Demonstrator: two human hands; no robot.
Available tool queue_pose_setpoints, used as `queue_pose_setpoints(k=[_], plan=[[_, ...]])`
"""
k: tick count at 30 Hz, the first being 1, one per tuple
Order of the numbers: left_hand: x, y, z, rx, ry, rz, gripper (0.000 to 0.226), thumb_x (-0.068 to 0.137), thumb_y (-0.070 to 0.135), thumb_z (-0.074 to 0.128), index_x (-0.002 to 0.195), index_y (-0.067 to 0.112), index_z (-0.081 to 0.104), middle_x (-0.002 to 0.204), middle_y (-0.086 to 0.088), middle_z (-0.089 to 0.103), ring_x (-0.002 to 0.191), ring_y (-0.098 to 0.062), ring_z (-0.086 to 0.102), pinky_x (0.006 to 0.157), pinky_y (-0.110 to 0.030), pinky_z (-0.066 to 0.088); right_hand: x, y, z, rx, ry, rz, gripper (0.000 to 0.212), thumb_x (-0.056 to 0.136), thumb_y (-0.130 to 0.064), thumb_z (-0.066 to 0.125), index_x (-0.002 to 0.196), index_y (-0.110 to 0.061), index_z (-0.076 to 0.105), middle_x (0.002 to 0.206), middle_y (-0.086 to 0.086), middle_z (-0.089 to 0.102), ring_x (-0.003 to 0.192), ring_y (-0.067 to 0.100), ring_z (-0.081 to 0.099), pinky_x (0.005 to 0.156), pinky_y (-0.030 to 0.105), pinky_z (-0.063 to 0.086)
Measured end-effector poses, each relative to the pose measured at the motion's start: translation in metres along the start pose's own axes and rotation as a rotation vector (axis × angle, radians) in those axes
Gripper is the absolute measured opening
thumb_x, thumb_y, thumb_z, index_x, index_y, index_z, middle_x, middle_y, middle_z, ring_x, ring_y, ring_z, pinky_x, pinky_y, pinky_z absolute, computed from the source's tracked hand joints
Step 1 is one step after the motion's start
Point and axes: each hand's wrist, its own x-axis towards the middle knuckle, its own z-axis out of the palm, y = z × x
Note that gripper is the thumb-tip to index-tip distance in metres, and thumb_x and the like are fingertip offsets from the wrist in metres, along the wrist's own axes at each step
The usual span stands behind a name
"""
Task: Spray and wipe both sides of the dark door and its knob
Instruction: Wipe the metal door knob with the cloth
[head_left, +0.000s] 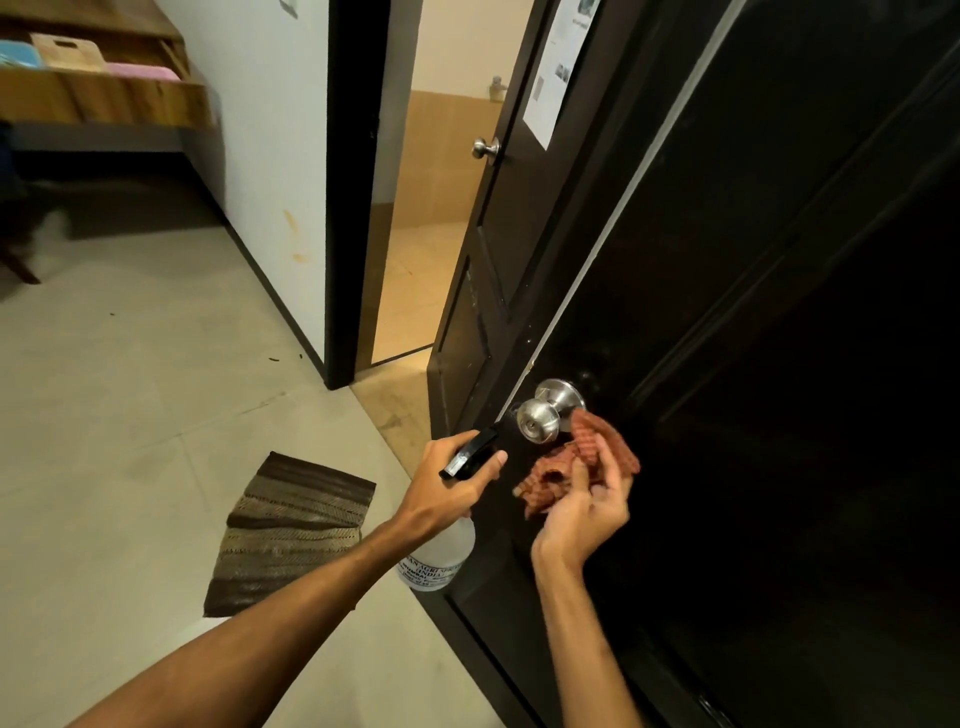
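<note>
The spray bottle (440, 558) is mostly hidden behind the left hand (447, 480), whose fingers are curled round its black sprayer head. Only the pale lower body shows, with the label half cut off, and I can't tell the fill level. The right hand (587, 506) has its fingers pinched on a bunched reddish checked cloth (589, 447) just below the silver knob (540, 418). The dark door (779, 312) is glossy black, right beside me on the right, panels fading into shadow. There's a striped mat (291, 525) on the floor. Far off, a wooden shelf (104, 98) holds a woven basket (67, 52).
</note>
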Motion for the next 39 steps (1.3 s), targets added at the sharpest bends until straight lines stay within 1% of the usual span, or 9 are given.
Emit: queue_pose_setpoints(k=[3,6,9,15,20,25,30,35,39], plan=[[0.004,0.006,-0.003,0.008,0.009,0.028,0.010,0.099,0.017,0.072,0.095,0.024,0.068,0.078,0.003,0.073,0.059,-0.001,0.067,0.052,-0.016,0.051,0.017,-0.014,0.007,-0.267,-0.285,-0.390,0.038,0.095,0.012,0.056,0.125,-0.007,0.069,0.142,0.007,0.052,0.132,0.002,0.050,0.100,0.015,0.048],[-0.001,0.001,0.001,0.007,0.014,0.013,0.011,0.100,0.018,0.072,0.093,0.025,0.067,0.064,0.011,0.066,0.053,-0.006,0.063,0.048,-0.019,0.050,0.019,0.000,0.011,-0.659,-0.512,-0.672,0.041,0.090,0.014,0.057,0.122,-0.009,0.070,0.149,0.004,0.042,0.132,0.015,0.044,0.091,0.034,0.058],[-0.003,-0.002,0.004,0.013,0.020,0.028,0.011,0.099,0.018,0.072,0.093,0.027,0.068,0.066,0.009,0.068,0.054,-0.006,0.063,0.049,-0.021,0.051,0.008,0.025,-0.013,-0.837,-0.560,-0.810,0.042,0.081,0.019,0.064,0.114,-0.005,0.072,0.151,0.008,0.040,0.128,0.027,0.042,0.088,0.033,0.058],[-0.002,-0.001,0.003,0.030,0.019,0.004,0.010,0.100,0.021,0.071,0.090,0.021,0.068,0.072,0.006,0.071,0.052,-0.009,0.064,0.046,-0.025,0.051,0.010,0.010,-0.016,-0.735,-0.489,-0.724,0.043,0.086,0.016,0.057,0.121,-0.004,0.069,0.143,0.012,0.047,0.124,0.020,0.044,0.084,0.011,0.051],[0.000,0.000,0.005,0.016,0.019,-0.003,0.009,0.100,0.022,0.071,0.091,0.021,0.067,0.076,-0.004,0.071,0.053,-0.010,0.064,0.046,-0.025,0.051,0.014,0.010,0.004,-0.520,-0.366,-0.442,0.041,0.103,0.006,0.046,0.137,-0.010,0.062,0.140,0.004,0.049,0.121,-0.013,0.048,0.095,0.003,0.040],[0.004,0.005,0.011,0.040,0.008,0.005,0.010,0.100,0.022,0.071,0.090,0.022,0.069,0.080,-0.007,0.075,0.055,-0.008,0.066,0.047,-0.026,0.052,0.009,0.022,-0.005,-0.250,-0.277,0.011,0.058,0.095,0.005,0.061,0.122,-0.046,0.064,0.138,-0.007,0.061,0.129,0.010,0.059,0.107,0.042,0.052],[0.005,0.016,0.006,0.056,0.022,0.017,0.016,0.100,0.020,0.071,0.092,0.032,0.064,0.074,0.003,0.071,0.054,-0.005,0.066,0.046,-0.027,0.054,0.011,0.001,0.012,-0.309,-0.165,-0.217,0.048,0.095,0.009,0.058,0.133,-0.019,0.067,0.135,-0.004,0.055,0.129,0.004,0.054,0.104,0.015,0.047],[0.005,0.015,0.001,0.069,-0.005,0.035,0.010,0.101,0.025,0.070,0.091,0.025,0.068,0.084,-0.006,0.077,0.048,-0.009,0.062,0.048,-0.041,0.056,-0.007,0.017,-0.005,-0.389,-0.152,-0.135,0.045,0.092,0.011,0.057,0.124,-0.018,0.070,0.131,0.000,0.059,0.120,-0.002,0.058,0.100,0.019,0.051],[0.008,0.016,-0.010,0.086,-0.021,0.020,0.008,0.100,0.026,0.070,0.093,0.030,0.067,0.085,-0.004,0.076,0.054,-0.010,0.066,0.050,-0.039,0.057,0.011,-0.007,0.008,-0.454,-0.064,-0.331,0.035,0.097,0.003,0.057,0.126,-0.013,0.070,0.128,0.002,0.054,0.115,-0.009,0.052,0.095,0.007,0.044]])
